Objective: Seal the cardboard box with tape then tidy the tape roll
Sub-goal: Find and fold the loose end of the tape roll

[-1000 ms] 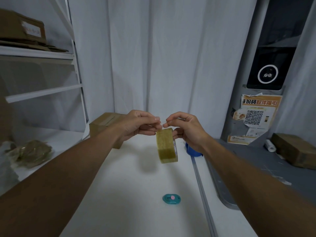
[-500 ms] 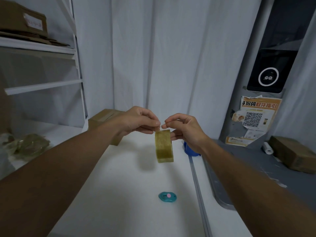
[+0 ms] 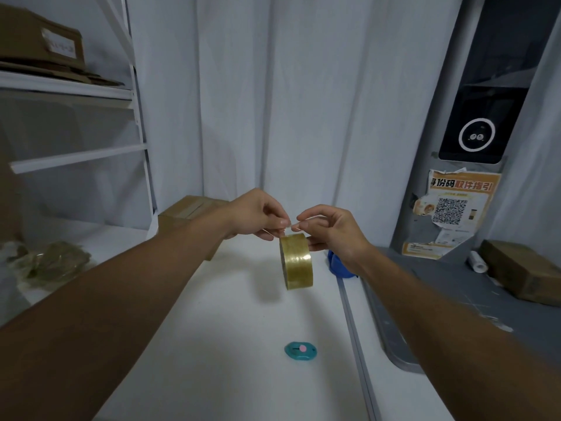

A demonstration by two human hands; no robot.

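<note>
Amber-tinted clear packing tape: the tape roll point(image 3: 296, 261) hangs in the air above the white counter point(image 3: 230, 344), edge-on to the camera, carried at its top between both hands
Right hand: the right hand point(image 3: 332, 230) has its lower fingers hooked at the roll's far side and core, taking the weight, while thumb and forefinger are pinched together just above the rim; this looks like the anchoring grip
Left hand: the left hand point(image 3: 258, 215) is closed in a fingertip pinch at the roll's top edge, meeting the right fingertips; judged to be picking at or gripping the loose tape end, which is too thin and clear to confirm
Reason for the hold: raised at chest level, the roll can turn freely and the seam can be felt for, which a roll lying flat would not allow
Cardboard box: the cardboard box point(image 3: 185, 214) sits at the back left of the counter beside the white shelf frame point(image 3: 142, 165), partly hidden by the left forearm; flaps appear down, and whether a pale strip on top is tape cannot be told
Cutter: a small teal cutter point(image 3: 300, 350) with a pink button lies on the counter near the front edge, within reach for severing the strip
Blue object: a blue object point(image 3: 337, 265) stands behind the right wrist, unidentified
Stage: judged early; no tape drawn out yet, and the roll is well apart from the box
</note>
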